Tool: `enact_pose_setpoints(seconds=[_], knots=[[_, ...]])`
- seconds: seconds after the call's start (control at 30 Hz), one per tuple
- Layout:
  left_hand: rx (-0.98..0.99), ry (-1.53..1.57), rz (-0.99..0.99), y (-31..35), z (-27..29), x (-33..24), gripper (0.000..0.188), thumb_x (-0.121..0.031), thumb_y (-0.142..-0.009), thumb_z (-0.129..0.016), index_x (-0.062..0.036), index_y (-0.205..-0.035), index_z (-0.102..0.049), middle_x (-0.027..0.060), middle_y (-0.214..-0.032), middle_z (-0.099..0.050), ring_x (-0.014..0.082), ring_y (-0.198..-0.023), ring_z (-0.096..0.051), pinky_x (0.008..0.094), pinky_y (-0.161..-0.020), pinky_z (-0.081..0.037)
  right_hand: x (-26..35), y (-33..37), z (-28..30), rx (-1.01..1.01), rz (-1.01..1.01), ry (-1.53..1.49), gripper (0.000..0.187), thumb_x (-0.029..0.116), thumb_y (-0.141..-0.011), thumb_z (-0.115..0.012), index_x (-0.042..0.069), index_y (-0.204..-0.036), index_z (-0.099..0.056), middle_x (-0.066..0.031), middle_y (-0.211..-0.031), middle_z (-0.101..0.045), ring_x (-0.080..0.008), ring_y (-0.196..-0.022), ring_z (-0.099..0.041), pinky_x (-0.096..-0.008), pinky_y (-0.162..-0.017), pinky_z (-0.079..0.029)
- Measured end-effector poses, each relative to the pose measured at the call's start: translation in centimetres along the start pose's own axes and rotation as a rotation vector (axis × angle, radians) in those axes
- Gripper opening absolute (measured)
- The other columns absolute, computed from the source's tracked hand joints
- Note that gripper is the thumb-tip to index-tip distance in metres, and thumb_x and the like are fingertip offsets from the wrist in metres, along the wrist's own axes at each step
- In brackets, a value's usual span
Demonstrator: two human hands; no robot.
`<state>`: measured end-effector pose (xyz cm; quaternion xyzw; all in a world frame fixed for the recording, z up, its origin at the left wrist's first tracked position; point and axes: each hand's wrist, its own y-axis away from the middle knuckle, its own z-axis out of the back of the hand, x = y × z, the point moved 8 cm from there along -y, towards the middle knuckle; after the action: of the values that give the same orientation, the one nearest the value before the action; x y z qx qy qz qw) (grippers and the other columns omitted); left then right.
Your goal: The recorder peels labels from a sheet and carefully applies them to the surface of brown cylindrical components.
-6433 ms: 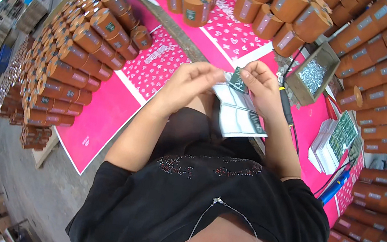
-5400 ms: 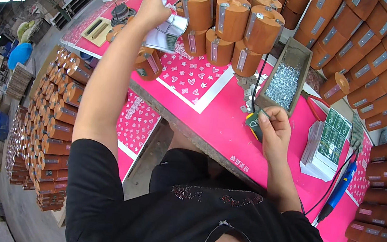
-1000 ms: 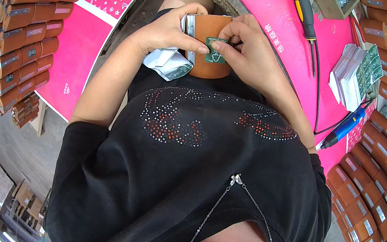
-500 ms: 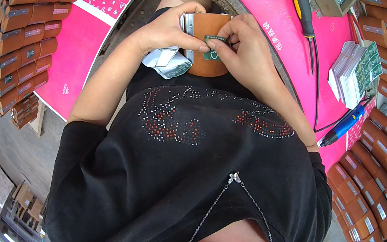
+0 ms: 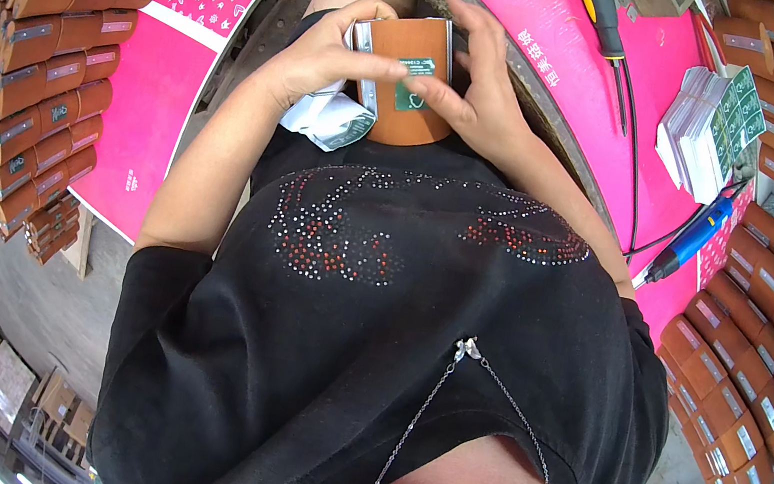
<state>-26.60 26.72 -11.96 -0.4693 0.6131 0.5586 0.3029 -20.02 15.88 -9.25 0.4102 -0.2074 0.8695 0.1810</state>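
Left hand (image 5: 327, 60): brown block (image 5: 404, 40) is held.
Right hand (image 5: 490, 101): pinch just loosened, fingers spread.
Green sticker (image 5: 405, 100), top middle: seems almost stuck.

The person's left grip (image 5: 320, 54), which some seconds earlier reaches far out over the table (image 5: 578, 120) with a white sheet (image 5: 328, 119), is now back from there and holds a brown cylinder (image 5: 407, 39). The sheet is now crumpled, beside this cylinder. The green label (image 5: 407, 100), before pinched over the table, now lies on the cylinder's front. The right grip (image 5: 484, 95) loosens: its fingers, a half second ago bent at the label, are now spread and straighter.
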Motion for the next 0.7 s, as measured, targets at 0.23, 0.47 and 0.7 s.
enact_pose_setpoints(seconds=[0.23,0.47,0.7], knots=[[-0.06,0.064,0.042,0.3,0.4,1.0,0.025,-0.03,-0.075,-0.063,-0.0104,-0.087,-0.053,-0.0019,-0.066,-0.053,0.0034,-0.055,-0.049,0.0176,-0.044,-0.036,-1.0,0.7,-1.9,0.202,-0.326,-0.515,0.096,0.034,-0.064,-0.073,-0.003,-0.131,-0.015,-0.0279,-0.125,-0.029,-0.0345,-0.118,-0.033,-0.0398,-0.095,-0.032],[-0.051,0.034,0.033,1.6,-0.3,1.6,0.027,-0.034,-0.076,-0.061,-0.0105,-0.087,-0.054,-0.0015,-0.065,-0.052,0.0037,-0.053,-0.047,0.0178,-0.042,-0.035,1.5,0.1,-1.8,0.157,-0.284,-0.019,0.105,0.039,-0.054,-0.078,-0.003,-0.13,-0.018,-0.027,-0.124,-0.031,-0.0375,-0.119,-0.031,-0.0403,-0.099,-0.027],[-0.028,-0.029,-0.048,2.2,0.3,1.3,0.029,-0.037,-0.077,-0.059,-0.0112,-0.088,-0.053,-0.0018,-0.065,-0.052,0.003,-0.053,-0.046,0.016,-0.043,-0.033,2.0,0.9,-2.1,0.184,-0.104,-0.042,0.102,0.042,-0.053,-0.079,0.001,-0.129,-0.024,-0.0249,-0.121,-0.033,-0.0329,-0.112,-0.04,-0.0369,-0.09,-0.038]])
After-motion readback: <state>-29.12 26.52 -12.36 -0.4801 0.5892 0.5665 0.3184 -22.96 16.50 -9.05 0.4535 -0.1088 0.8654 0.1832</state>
